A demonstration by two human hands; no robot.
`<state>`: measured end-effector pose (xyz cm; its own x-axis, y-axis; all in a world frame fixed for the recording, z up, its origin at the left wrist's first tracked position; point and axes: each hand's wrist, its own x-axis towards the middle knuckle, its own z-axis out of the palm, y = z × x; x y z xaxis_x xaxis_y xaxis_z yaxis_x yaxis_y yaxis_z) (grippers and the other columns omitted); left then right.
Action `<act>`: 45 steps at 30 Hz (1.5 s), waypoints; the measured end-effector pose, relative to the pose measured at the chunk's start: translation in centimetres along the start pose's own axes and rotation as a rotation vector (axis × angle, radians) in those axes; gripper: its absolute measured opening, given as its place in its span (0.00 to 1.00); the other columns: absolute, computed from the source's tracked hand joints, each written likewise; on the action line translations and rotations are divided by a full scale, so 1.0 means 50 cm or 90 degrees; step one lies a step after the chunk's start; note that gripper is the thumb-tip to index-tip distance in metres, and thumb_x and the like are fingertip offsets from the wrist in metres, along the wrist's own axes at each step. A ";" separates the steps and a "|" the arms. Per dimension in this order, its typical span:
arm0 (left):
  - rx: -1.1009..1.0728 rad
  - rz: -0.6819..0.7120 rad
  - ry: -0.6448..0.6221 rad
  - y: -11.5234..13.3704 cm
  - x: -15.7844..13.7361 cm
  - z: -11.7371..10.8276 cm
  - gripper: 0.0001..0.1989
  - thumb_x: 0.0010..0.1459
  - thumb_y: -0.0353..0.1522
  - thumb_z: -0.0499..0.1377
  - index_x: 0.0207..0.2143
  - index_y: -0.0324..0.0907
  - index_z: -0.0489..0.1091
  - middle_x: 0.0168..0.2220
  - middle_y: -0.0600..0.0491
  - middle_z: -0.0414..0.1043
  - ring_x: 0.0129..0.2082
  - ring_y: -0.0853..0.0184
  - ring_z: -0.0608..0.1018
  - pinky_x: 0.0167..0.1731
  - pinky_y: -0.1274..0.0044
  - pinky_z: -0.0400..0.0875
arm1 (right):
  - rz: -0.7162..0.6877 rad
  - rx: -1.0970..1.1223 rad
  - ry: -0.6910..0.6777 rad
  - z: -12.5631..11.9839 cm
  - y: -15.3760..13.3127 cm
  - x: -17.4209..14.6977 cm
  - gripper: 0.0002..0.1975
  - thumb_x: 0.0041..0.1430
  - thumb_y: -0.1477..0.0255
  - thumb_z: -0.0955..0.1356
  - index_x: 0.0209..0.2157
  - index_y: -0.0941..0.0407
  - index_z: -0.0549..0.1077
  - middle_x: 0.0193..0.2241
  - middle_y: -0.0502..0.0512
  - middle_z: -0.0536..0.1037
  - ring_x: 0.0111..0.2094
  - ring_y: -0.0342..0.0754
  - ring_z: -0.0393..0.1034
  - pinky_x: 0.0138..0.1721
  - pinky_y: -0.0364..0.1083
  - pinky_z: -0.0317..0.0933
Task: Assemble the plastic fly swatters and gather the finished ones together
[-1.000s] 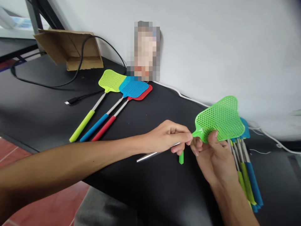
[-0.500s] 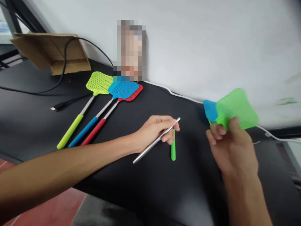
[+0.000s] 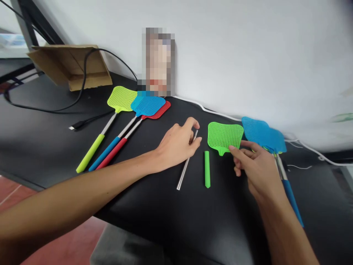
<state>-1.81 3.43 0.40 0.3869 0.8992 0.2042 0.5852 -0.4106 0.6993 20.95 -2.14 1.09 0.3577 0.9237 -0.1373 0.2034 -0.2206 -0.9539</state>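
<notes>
A bright green mesh fly swatter head (image 3: 226, 136), without rod or handle, is pinched at its lower right corner by my right hand (image 3: 256, 162). My left hand (image 3: 178, 143) is over a thin silver metal rod (image 3: 183, 173), thumb and forefinger apart around the rod's upper end. Whether a fingertip still touches the rod is hard to see. Between the hands lies a green handle (image 3: 207, 169) on the black table. Just behind my right hand are blue fly swatters (image 3: 257, 130), their mesh heads overlapping.
To the left lie yellow-green (image 3: 121, 98), blue (image 3: 147, 105) and red (image 3: 161, 110) fly swatters. Behind them stand an open cardboard box (image 3: 91, 70) and a blurred-out object (image 3: 160, 62) against the white wall. A black cable (image 3: 85, 70) and a white cable (image 3: 204, 108) run across the table.
My right hand has brought the green swatter head leftward and lower, uncovering the blue swatters. The rod has swung steeper and lower, and my left hand's fingers have spread from it.
</notes>
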 end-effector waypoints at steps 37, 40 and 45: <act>0.103 0.019 0.007 0.005 -0.010 0.000 0.14 0.70 0.35 0.48 0.31 0.42 0.65 0.22 0.55 0.65 0.22 0.65 0.69 0.36 0.68 0.63 | -0.288 -0.524 -0.078 0.046 -0.010 -0.066 0.10 0.59 0.65 0.71 0.26 0.53 0.71 0.19 0.45 0.71 0.21 0.44 0.64 0.27 0.46 0.55; -0.181 -0.066 0.043 -0.005 0.005 -0.005 0.15 0.73 0.37 0.45 0.31 0.44 0.59 0.24 0.57 0.63 0.23 0.68 0.68 0.29 0.74 0.61 | -0.273 -0.464 -0.070 0.045 -0.018 -0.071 0.08 0.61 0.64 0.70 0.31 0.52 0.70 0.22 0.46 0.75 0.22 0.45 0.69 0.28 0.45 0.59; -0.473 -0.130 0.161 -0.020 0.017 0.008 0.16 0.75 0.41 0.45 0.33 0.45 0.57 0.26 0.58 0.61 0.24 0.72 0.65 0.26 0.78 0.61 | -0.305 -0.409 -0.109 0.050 -0.024 -0.084 0.05 0.66 0.65 0.66 0.39 0.51 0.68 0.28 0.49 0.79 0.28 0.48 0.76 0.30 0.44 0.63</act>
<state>-1.80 4.53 -0.42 0.0986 0.9890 0.1104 -0.0336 -0.1076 0.9936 16.93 -4.96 2.15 -0.0345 0.9869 0.1578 0.7998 0.1220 -0.5878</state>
